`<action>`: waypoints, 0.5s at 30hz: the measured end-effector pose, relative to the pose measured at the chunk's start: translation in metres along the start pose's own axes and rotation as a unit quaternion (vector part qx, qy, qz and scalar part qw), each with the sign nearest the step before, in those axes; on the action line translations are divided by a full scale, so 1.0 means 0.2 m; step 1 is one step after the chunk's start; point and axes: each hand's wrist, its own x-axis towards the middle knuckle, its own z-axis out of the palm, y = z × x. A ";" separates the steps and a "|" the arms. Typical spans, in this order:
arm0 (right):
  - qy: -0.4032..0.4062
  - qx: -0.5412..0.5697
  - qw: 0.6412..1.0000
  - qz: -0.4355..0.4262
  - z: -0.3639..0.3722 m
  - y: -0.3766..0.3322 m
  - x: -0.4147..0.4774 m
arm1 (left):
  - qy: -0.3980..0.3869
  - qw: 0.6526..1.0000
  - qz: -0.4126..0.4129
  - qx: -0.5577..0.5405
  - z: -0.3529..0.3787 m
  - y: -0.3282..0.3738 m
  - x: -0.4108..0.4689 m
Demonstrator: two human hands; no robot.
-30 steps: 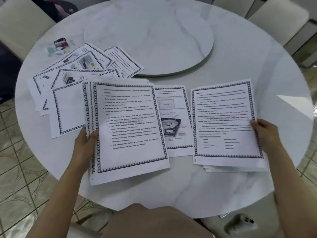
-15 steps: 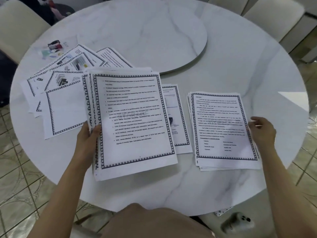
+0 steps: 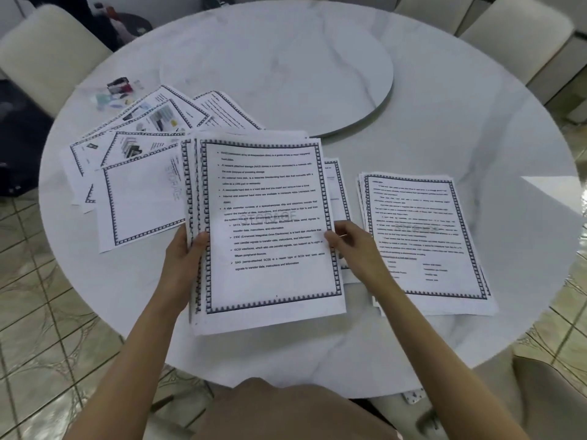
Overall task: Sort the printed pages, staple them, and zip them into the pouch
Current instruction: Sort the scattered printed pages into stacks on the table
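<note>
My left hand point(image 3: 185, 258) grips the left edge of a held stack of bordered printed pages point(image 3: 270, 230), raised over the round marble table point(image 3: 413, 147). At the right edge of the stack's top page, my right hand point(image 3: 351, 246) pinches the paper with thumb and fingertips. A second pile of pages point(image 3: 422, 242) lies flat at the right, apart from both hands. Loose pages point(image 3: 139, 173) are fanned out at the left. Another page point(image 3: 338, 198) lies mostly hidden under the held stack. A clear pouch point(image 3: 116, 92) with small items sits at the far left.
A raised turntable disc point(image 3: 286, 71) fills the table's middle. Cream chairs point(image 3: 50, 58) stand around the table. A white phone-like thing point(image 3: 414, 396) lies below the table's near edge. The floor is tiled.
My right hand left the right pile, after laying a page on it, and moved left to the right edge of the held stack. My left hand kept its grip.
</note>
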 end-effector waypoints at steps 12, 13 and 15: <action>0.074 0.031 0.997 0.001 0.18 -0.09 0.06 | 0.004 0.999 0.008 -0.042 -0.15 0.00 -0.01; 0.078 0.030 0.996 0.000 0.19 -0.10 0.06 | 0.000 0.999 0.013 -0.040 -0.16 0.00 0.00; 0.084 0.029 0.996 -0.003 0.20 -0.11 0.07 | -0.003 0.999 0.021 -0.037 -0.18 0.00 0.00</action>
